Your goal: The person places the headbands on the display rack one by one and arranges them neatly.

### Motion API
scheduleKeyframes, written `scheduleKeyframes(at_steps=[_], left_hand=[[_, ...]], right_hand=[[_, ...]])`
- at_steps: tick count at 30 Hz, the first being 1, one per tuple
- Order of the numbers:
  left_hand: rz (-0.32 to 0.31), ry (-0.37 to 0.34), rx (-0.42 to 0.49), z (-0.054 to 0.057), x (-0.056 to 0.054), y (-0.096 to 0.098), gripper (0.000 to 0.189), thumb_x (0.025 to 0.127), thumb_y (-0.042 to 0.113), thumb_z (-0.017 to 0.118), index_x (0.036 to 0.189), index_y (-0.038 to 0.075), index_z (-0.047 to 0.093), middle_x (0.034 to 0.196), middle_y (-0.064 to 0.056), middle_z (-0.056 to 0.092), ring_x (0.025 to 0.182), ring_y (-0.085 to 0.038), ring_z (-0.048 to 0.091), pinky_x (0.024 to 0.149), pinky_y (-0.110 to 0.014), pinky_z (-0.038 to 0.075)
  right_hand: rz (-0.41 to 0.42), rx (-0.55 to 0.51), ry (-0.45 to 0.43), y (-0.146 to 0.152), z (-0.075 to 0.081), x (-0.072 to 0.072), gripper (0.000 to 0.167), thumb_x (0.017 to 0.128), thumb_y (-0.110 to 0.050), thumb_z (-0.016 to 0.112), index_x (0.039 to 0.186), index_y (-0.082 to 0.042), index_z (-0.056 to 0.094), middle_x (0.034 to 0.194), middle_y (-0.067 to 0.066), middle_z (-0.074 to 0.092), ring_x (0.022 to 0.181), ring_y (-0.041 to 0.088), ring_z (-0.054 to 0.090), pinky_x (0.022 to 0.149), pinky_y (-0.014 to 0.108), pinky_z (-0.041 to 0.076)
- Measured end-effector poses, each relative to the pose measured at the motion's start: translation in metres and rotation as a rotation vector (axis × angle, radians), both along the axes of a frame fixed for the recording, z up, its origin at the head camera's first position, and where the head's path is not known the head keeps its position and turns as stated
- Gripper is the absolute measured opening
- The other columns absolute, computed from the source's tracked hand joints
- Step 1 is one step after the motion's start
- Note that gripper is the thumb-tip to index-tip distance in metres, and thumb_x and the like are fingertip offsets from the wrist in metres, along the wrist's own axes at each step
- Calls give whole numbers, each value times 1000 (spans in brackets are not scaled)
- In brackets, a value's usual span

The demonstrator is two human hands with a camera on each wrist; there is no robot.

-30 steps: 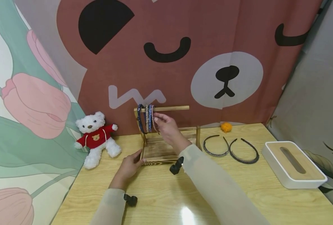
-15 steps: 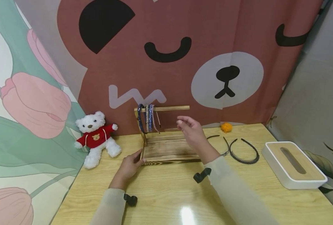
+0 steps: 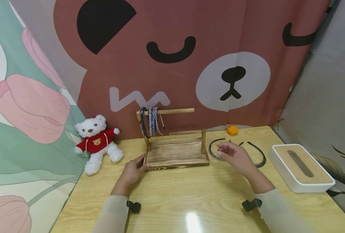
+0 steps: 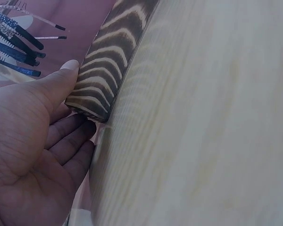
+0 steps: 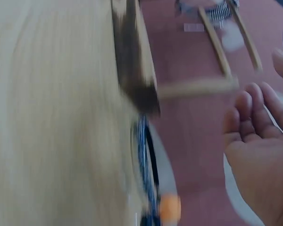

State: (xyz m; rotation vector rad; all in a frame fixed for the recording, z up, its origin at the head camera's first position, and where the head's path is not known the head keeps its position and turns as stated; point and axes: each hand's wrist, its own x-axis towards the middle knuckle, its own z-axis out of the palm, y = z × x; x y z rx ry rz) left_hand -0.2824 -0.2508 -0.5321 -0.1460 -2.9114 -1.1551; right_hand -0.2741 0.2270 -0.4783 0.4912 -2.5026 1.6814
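A wooden headband stand (image 3: 172,164) with a tray base sits mid-table. My left hand (image 3: 132,172) grips its front left corner, the thumb over the striped wood edge (image 4: 104,61) and the fingers bent around the end. Several headbands (image 3: 152,121) in dark blue, silver, blue and pink hang at the left end of the stand's top bar. My right hand (image 3: 235,157), fingers loosely bent and holding nothing, is over the two dark headbands on the table. It partly covers the left headband (image 3: 213,154) and the right toothed headband (image 3: 262,154).
A white teddy bear (image 3: 98,144) in a red hoodie leans by the left wall. At the right stands a white tissue box (image 3: 302,166) with a wooden lid. An orange scrunchie-like ball (image 3: 232,130) lies at the back edge, before the printed bear curtain (image 3: 172,81).
My right hand has let go of the pink headband on the bar and moved right and down, over the headbands on the table. The left hand has stayed on the stand.
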Motion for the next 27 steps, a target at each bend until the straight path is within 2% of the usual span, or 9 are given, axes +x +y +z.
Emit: scheduleKeyframes(at_steps=[4,8,11,16,23,27], left_hand=[[-2,0,0,0,0,1,67,108,36,71,167,15,48,160,-22,56,150,-46,52,124,-64,42],[-5,6,-12,0,0,1,68,108,36,72,167,14,48,160,-23,56,150,-47,52,123,-65,43],[-12,7,-8,0,-1,0,69,108,37,71,168,14,46,161,-22,55,151,-46,51,124,-64,42],[-22,14,0,0,-2,-2,69,109,38,70,168,14,45,162,-21,54,152,-45,50,126,-62,41],[-20,4,-19,-1,-1,-1,69,109,38,70,168,14,46,162,-21,54,152,-45,50,126,-62,41],[-20,8,-17,-1,-2,-2,68,109,38,71,167,13,47,161,-22,55,151,-46,50,126,-63,41]], right_hand=[[-91,203,30,43,-6,7,35,104,-28,79,131,-6,74,124,16,76,107,14,71,89,24,61],[-187,425,74,78,-13,11,39,99,-31,85,127,-6,76,123,16,79,114,36,73,96,48,63],[-199,547,78,96,-17,11,43,98,-32,86,128,-3,76,125,23,78,116,47,73,98,63,59],[-171,633,86,114,-20,8,34,95,-27,88,118,-3,79,118,25,78,103,44,77,90,62,61],[-160,682,127,125,-36,8,28,90,-20,91,112,-6,81,107,15,82,104,43,77,94,62,60],[-159,720,153,127,-39,5,23,90,-20,90,108,-7,82,100,9,81,99,40,76,90,61,60]])
